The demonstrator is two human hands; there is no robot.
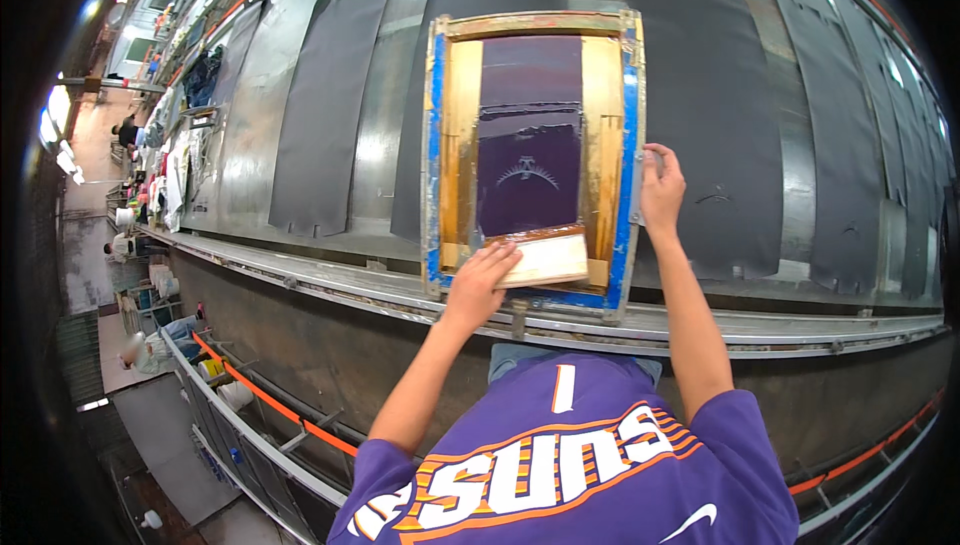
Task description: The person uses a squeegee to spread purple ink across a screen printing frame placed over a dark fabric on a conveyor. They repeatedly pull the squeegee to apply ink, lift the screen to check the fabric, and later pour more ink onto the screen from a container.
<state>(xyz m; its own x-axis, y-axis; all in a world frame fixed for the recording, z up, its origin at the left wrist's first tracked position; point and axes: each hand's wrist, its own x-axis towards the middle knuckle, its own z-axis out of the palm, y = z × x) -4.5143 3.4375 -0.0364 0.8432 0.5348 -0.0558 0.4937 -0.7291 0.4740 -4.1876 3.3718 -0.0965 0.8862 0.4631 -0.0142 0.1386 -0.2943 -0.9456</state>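
A screen-printing frame [632,125] with blue-taped sides lies across the long table in front of me. Its dark mesh window [530,195] carries a pale curved design, with ridges of ink above it, and yellowish strips run down both sides. My left hand [482,280] is closed on the left end of a squeegee [550,258] with a pale wooden handle, which rests at the near end of the mesh, slightly tilted. My right hand [661,190] grips the frame's right edge, fingers bent; part of its hold is hidden.
Dark fabric panels [330,105] lie along the metal table; the panel [705,105] right of the frame bears a small mark. A metal rail [330,280] runs along the near edge. Orange-edged railings [270,400], buckets [235,395] and other people [128,132] are further left.
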